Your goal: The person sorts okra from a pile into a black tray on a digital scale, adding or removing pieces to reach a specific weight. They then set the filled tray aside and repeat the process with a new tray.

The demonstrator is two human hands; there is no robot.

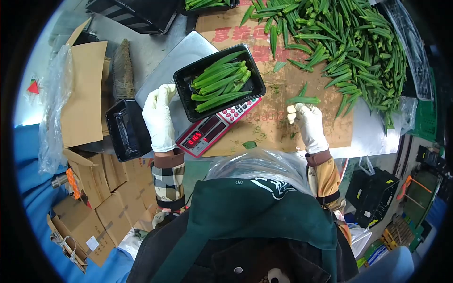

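Observation:
A black plastic tray point(185, 100) holding several green okra pods point(219, 81) overlaps the metal pan point(163, 66) and keypad of a red scale point(204, 137). The scale's lit display seems to read 0.165. At the tray's left rim is my left hand point(159, 118), white-gloved, with fingers curled together and fingertips right by the edge. My right hand point(311, 127), also gloved, is closed over the cardboard sheet point(273, 127); I cannot tell whether anything is inside its fingers. A loose okra pod point(304, 100) lies just beyond its knuckles.
A large okra pile point(358, 52) covers the far right of the table. Left of my left hand stand an empty black tray point(125, 129) and an open cardboard box point(87, 94). Another black tray of okra point(207, 4) is at the back. Cartons point(118, 203) stand lower left.

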